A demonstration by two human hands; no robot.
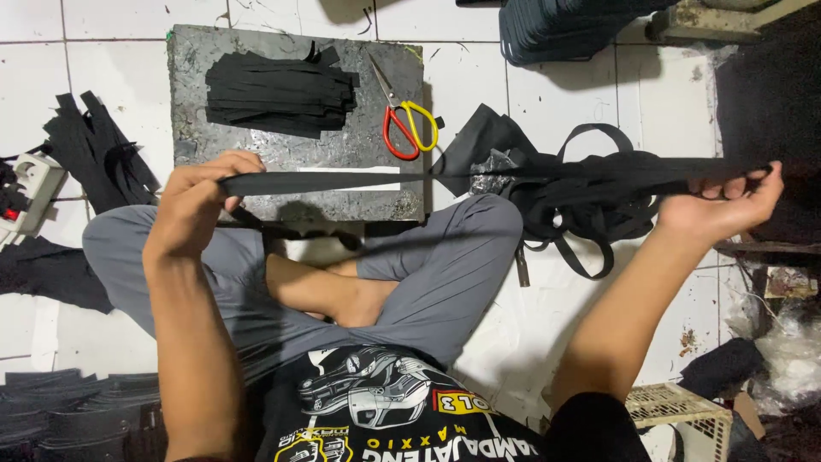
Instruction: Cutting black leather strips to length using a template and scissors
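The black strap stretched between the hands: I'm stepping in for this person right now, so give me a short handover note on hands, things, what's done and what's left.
Left hand: grip closed on one end of the black strap, over the grey board.
Right hand: grip closed on the strap further along, pulled taut.
Things: cut strips stacked on the board; scissors with red and yellow handles lie beside them, untouched; loose strap pile on the floor.
Done: a stack of strips already cut.
Left: this stretched length is uncut, and the pile remains.
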